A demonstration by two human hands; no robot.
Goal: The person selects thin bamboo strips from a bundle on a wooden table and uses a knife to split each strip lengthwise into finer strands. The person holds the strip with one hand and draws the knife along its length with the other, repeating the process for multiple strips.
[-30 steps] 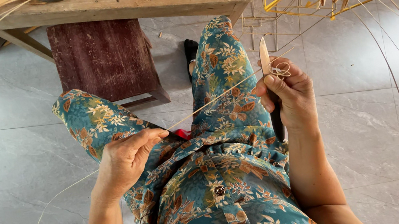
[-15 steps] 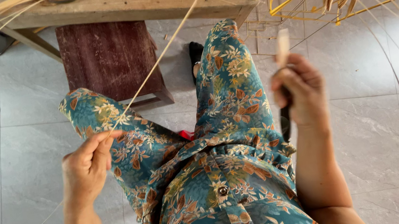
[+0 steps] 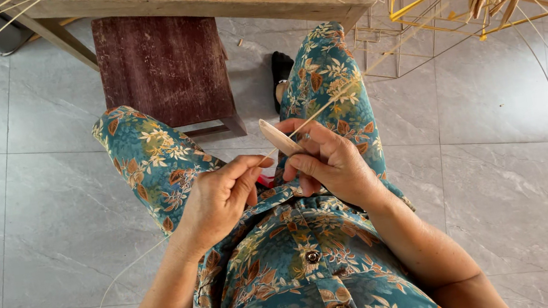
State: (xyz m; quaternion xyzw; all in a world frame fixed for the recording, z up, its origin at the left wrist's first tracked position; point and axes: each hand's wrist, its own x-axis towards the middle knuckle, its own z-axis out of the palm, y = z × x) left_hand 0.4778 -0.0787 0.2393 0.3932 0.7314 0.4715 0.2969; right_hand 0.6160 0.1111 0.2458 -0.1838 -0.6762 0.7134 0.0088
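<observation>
Over the lap, the left hand pinches the near end of a thin strip; the right hand, just beside, grips a pale blade against it; the strip runs far-right toward the wire frame.

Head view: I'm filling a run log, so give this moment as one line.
left hand: pinches thin strip | right hand: holds pale blade against strip | seated, wooden stool ahead

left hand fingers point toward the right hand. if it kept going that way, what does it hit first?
Probably the right hand and the pale blade it holds; the left hand is already close, with only a thin straw strip there. Depth is unclear.
</observation>
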